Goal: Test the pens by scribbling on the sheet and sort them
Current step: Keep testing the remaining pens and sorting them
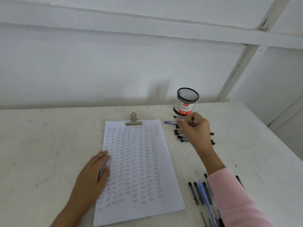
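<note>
- The right hand (195, 128) is at the table's 1 o'clock, over the far pens (179, 135). Its fingers are curled round one dark pen (192, 121).
- That pen's long axis runs roughly 12 to 6. The end showing above the fingers is blurred, so I cannot tell which end is the tip.
- The far pens lie 3 to 9, just at 6 o'clock from the cup (186, 100).
- The sheet (139, 161) lies at 8 o'clock from the gripped pen. This is the relation the scribble turns on: the hand must swing down and left.
- The unmarked paper looks to be mostly along the sheet's 6 o'clock edge.
- The left hand (96, 171) has its fingers straight, pressing the sheet's 9 o'clock edge. It is nearer the sheet but holds it steady.
- The near pens (201, 194) lie at 4 o'clock, beside the sleeve.
</note>
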